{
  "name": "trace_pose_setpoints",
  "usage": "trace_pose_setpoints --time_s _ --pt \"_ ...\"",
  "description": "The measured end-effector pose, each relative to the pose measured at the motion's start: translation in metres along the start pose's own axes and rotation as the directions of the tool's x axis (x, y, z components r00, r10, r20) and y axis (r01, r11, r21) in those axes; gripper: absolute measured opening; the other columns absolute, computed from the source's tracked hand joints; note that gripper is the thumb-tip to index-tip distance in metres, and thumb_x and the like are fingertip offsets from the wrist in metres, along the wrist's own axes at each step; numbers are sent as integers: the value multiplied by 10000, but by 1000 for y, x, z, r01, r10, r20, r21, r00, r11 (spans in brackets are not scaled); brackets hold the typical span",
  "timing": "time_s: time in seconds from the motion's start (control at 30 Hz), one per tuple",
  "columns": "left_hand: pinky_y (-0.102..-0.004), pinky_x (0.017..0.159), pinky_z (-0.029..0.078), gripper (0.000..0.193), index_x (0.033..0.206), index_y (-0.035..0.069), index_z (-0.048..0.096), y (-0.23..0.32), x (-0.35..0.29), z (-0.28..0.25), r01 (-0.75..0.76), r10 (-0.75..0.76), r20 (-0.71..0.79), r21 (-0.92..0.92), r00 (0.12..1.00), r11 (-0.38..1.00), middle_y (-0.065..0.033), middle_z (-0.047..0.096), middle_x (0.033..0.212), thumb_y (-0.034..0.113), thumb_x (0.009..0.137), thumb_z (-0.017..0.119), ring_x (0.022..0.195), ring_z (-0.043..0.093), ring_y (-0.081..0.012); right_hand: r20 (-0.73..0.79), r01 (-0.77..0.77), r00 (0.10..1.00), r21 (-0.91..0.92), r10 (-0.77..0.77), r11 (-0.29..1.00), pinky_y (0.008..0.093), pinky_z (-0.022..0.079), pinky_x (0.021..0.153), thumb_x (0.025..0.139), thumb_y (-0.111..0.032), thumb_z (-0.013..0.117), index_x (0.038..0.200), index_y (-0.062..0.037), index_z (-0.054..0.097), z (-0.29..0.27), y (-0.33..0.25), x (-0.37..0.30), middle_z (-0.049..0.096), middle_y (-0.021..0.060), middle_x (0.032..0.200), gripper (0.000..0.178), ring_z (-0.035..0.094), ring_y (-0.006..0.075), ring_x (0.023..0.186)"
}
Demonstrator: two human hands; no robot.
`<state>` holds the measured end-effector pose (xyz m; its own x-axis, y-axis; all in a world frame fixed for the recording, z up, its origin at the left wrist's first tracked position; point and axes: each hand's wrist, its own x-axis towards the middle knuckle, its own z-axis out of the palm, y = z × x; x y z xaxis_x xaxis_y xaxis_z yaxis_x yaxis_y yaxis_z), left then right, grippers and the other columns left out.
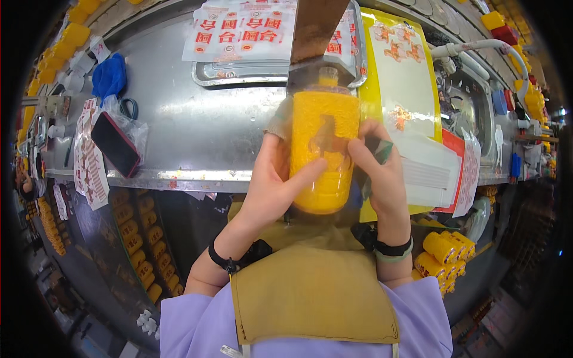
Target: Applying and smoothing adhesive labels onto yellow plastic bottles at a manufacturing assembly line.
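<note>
Your left hand [271, 179] is closed around the left side of a yellow, textured cylindrical bottle with a clear neck [316, 185], thumb laid across its front and the other fingers going behind it; your right hand [385, 173] is at the bottle's right side, thumb and fingertips drawn in close to the right edge of a brown, horse-shaped flat decal [322, 142] on the bottle's front, though you cannot tell from this view whether those fingers also clasp the bottle or only touch it; a dark green piece of material [381, 150] shows at your right fingers, its kind unclear; the bottle is in front of you, neck pointing away, just above the near edge of a grey steel worktable [173, 119] and over your olive-brown apron [313, 295]; beyond the bottle, a shiny rectangular metal tray [239, 80] sits under white sheets with red printing [239, 27], partly hidden by a brown upright post [316, 30]; to the right lies a bright yellow sheet [371, 77], bearing a pale translucent sheet with orange-brown figures [406, 80]; to the left lie a dark-screened phone with a red edge [114, 144], a white strip with reddish-brown patterns [88, 161] and a crumpled blue bundle [109, 76]; more yellow bottles [443, 247] are stacked below the table's right side.
</note>
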<state>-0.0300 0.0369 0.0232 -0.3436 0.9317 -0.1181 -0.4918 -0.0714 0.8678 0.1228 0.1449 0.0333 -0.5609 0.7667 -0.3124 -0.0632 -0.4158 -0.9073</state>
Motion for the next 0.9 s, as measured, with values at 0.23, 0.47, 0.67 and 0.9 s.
trace_pose_setpoints --time_s 0.23,0.47,0.67,0.9 --pt "-405 1206 328 799 1588 13 216 1 -1 1 15 -15 -3 -17 1000 1000 -142 408 1556 -22 941 683 1455 409 -241 21 26 999 3 -27 1000 203 459 791 953 -61 749 1102 -86 533 1 3 0 499 -40 952 263 560 59 900" --pt "-419 1220 302 841 1612 30 186 2 -1 -1 38 -39 7 17 999 999 -147 376 1583 19 943 694 1475 379 -258 15 22 1000 20 -22 1000 204 460 789 953 -60 747 1109 -84 537 2 4 0 499 -40 959 263 559 59 895" --pt "-433 1236 272 878 1632 35 159 2 -2 -2 50 -51 14 66 999 997 -147 348 1615 55 944 704 1496 354 -275 10 7 1000 33 -7 999 208 460 784 948 -58 752 1102 -81 534 2 3 -1 493 -38 960 268 558 61 896" --pt "-410 1206 331 826 1618 21 164 2 5 -12 86 -87 70 15 994 996 -146 391 1573 40 969 674 1467 389 -253 0 19 1000 12 -19 1000 200 388 752 1020 -174 671 1067 -75 569 2 -6 -1 508 -54 918 150 467 39 829"
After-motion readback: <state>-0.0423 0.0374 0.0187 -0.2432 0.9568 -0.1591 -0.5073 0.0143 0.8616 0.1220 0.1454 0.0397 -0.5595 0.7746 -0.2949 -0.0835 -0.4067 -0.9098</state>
